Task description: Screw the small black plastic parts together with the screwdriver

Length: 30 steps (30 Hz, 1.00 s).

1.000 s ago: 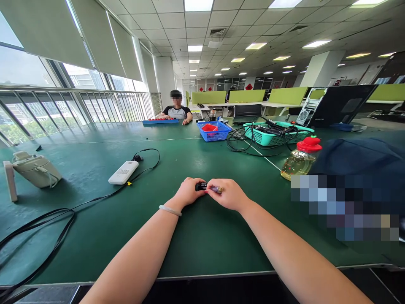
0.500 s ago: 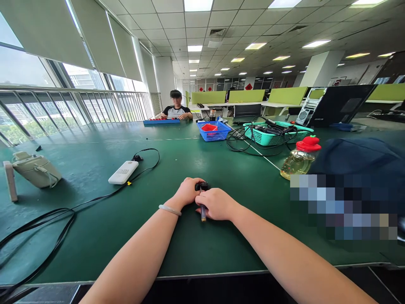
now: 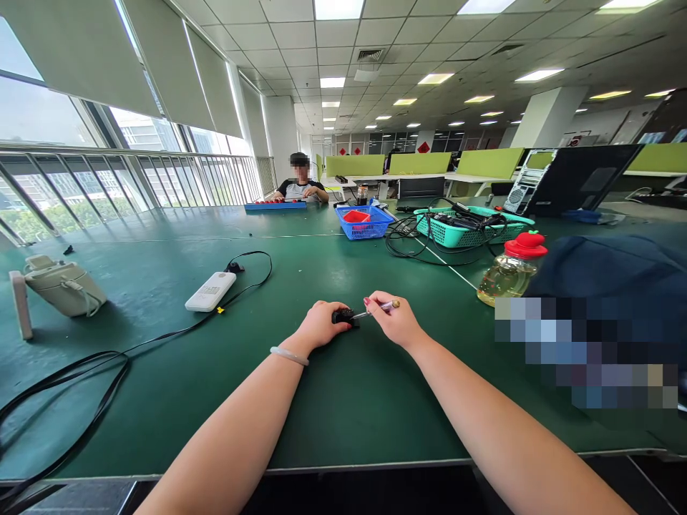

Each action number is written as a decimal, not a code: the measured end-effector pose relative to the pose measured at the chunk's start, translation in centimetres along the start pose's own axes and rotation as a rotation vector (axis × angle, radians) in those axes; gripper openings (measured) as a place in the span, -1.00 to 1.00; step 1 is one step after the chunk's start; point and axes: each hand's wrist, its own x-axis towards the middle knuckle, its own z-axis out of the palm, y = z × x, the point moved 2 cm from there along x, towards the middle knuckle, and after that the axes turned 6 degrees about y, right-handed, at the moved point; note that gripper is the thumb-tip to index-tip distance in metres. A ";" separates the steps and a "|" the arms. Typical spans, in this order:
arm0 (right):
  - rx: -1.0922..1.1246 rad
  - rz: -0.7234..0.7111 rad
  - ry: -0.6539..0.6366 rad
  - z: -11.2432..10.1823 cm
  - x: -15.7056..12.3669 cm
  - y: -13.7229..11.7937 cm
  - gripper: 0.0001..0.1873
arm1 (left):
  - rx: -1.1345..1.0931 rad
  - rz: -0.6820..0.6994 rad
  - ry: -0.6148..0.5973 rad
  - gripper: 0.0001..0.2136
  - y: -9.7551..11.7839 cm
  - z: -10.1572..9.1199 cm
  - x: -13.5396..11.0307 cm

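My left hand (image 3: 322, 323) is closed around a small black part (image 3: 343, 315) on the green table and presses it to the surface. What exactly the part is, I cannot make out; my fingers cover some of it. My right hand (image 3: 396, 322) grips a slim screwdriver (image 3: 382, 307) with a translucent handle and a yellowish end. The screwdriver is tilted, its metal shaft pointing left and its tip at the right side of the black part. Whether the tip touches or sits inside it, I cannot tell.
A white power bank (image 3: 211, 292) with a black cable lies left, beyond it a beige bag (image 3: 69, 287). To the right stand a red-capped bottle (image 3: 507, 275) and a dark blue cloth item (image 3: 612, 268). Farther back are a blue basket (image 3: 362, 227), a green basket (image 3: 456, 234) and a seated person (image 3: 298, 187).
My right hand has moved right and slightly up, away from my left hand. The screwdriver has swung from pointing away from me to lying sideways. My left hand stays on the black part.
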 end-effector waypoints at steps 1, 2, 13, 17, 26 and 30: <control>-0.004 0.000 0.001 -0.1 0.0 0.0 -0.58 | -0.001 -0.001 -0.003 -0.64 0.0 0.0 0.0; -0.013 -0.010 -0.001 -0.1 0.0 0.0 -0.58 | -0.002 -0.003 -0.003 -0.64 0.0 0.0 0.0; -0.417 -0.582 -0.148 1.7 -1.5 -2.6 -0.73 | -0.032 0.009 0.000 -0.64 -0.1 0.1 0.0; -0.490 -0.648 -0.127 1.8 -1.6 -2.7 -0.71 | -0.037 0.004 0.008 -0.62 -0.1 0.1 0.0; -0.400 -0.551 -0.069 1.8 -1.4 -2.0 -0.66 | -0.026 -0.007 0.030 -0.66 -0.1 0.1 0.0; -0.251 -0.368 -0.040 1.4 -1.0 -1.4 -0.62 | -0.018 -0.003 0.023 -0.65 -0.1 0.2 -0.1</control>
